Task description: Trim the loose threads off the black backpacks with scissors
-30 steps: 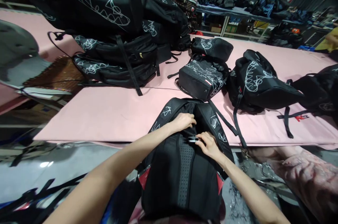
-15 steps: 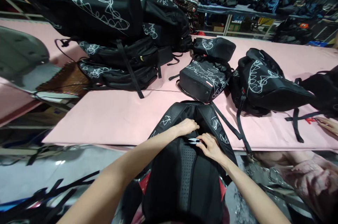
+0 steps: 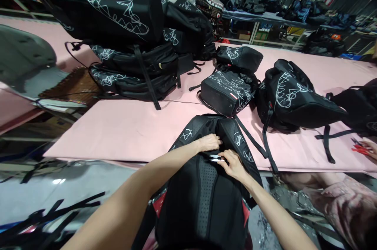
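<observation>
A black backpack (image 3: 179, 210) with white scribbles on its shoulder straps leans over the table edge in front of me, back panel facing up. My left hand (image 3: 209, 142) is closed on the fabric near the top, between the two straps; its fingertips are partly hidden. Just below and to the right, my right hand (image 3: 232, 162) grips a pair of thread snips (image 3: 216, 158). Their two silver blades point left, slightly apart, over the top of the mesh strip. What lies under the blades is too dark to make out.
Black backpacks with white drawings (image 3: 220, 92) stand on the pink-covered table (image 3: 118, 132), stacked high at the left (image 3: 123, 10). A grey chair (image 3: 26, 53) is at far left. At the right edge, another person's hand (image 3: 371, 148) holds red-handled snips (image 3: 359, 148).
My hands stay in nearly the same place on the backpack. The view has shifted slightly. At the right, the other person's hand and red snips have moved a little lower.
</observation>
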Demonstrator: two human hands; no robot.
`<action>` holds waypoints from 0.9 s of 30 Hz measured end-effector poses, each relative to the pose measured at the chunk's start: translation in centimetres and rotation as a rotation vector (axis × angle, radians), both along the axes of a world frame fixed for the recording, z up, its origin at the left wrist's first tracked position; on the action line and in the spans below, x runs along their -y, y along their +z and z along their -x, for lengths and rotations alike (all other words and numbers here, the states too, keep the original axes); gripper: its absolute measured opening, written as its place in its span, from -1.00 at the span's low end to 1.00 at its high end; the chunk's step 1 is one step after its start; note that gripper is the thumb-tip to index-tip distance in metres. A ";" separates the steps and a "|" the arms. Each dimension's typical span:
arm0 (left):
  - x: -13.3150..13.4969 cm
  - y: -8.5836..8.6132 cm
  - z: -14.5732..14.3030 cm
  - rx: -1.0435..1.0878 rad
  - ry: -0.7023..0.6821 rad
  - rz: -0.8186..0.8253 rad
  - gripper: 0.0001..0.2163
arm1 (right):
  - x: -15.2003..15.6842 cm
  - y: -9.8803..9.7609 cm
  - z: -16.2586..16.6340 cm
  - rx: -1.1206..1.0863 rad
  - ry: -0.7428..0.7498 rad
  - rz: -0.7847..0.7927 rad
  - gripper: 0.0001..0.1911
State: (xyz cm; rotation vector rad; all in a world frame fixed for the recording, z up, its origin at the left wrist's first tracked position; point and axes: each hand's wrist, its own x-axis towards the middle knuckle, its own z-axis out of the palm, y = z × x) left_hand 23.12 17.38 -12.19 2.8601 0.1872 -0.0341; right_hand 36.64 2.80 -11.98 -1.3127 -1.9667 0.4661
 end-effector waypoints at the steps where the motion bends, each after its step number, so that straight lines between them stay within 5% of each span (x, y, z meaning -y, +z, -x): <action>1: 0.1 0.0 0.0 0.002 0.009 0.005 -0.83 | 0.0 -0.1 0.0 -0.002 0.003 -0.001 -0.82; 6: 0.7 0.1 0.2 -0.008 0.112 0.031 -0.89 | -0.1 -0.2 -0.1 -0.002 0.004 -0.004 -0.83; 15: 0.5 -0.1 1.2 -0.002 0.565 0.061 -0.88 | 0.3 0.5 0.0 -0.029 -0.010 -0.007 -0.84; 27: -0.2 0.3 0.4 0.014 0.068 0.034 -0.86 | -0.2 0.3 -0.1 -0.048 -0.005 0.001 -0.83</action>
